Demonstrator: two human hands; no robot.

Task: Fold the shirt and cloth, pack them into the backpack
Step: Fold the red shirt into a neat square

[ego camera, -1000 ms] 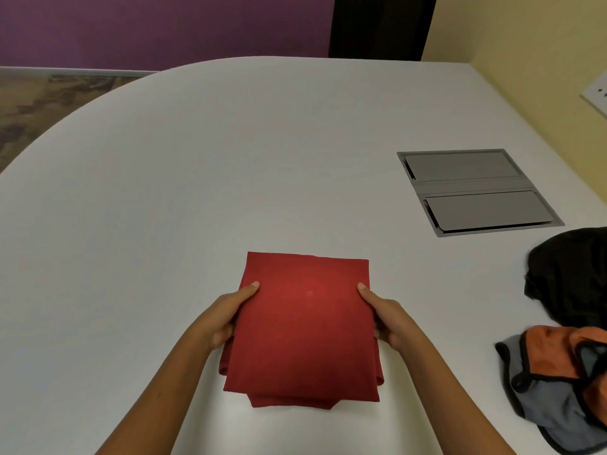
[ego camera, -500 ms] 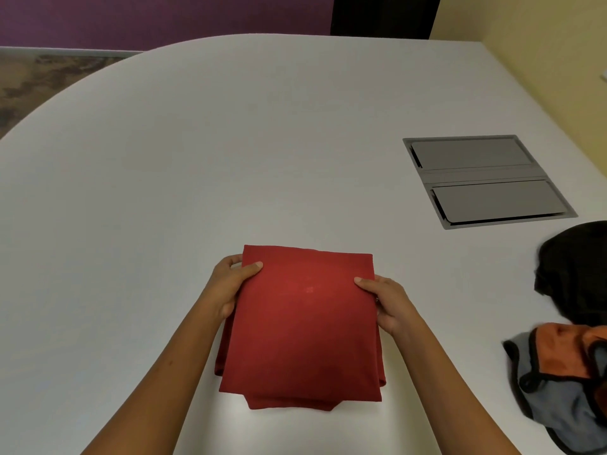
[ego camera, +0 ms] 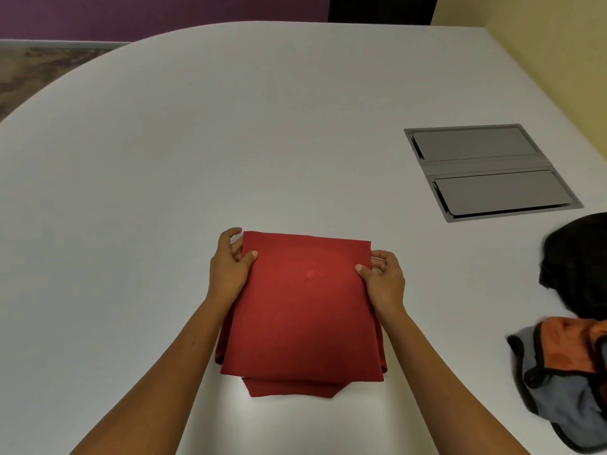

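Observation:
A red shirt point(ego camera: 302, 310), folded into a neat rectangle, lies on the white table point(ego camera: 164, 192) in front of me. My left hand point(ego camera: 230, 267) grips its far left corner, thumb on top and fingers curled at the edge. My right hand point(ego camera: 382, 279) grips the far right corner the same way. A black cloth point(ego camera: 578, 264) lies crumpled at the right edge of the view. Just in front of it sits a grey and orange backpack point(ego camera: 565, 379), partly cut off by the frame.
A grey recessed cable hatch point(ego camera: 489, 172) with two lids is set into the table at the right. The table's curved edge runs along the left and far side, with a yellow wall on the right.
Both hands have slid from the shirt's side edges up to its far corners and now pinch them. The shirt itself has stayed in place.

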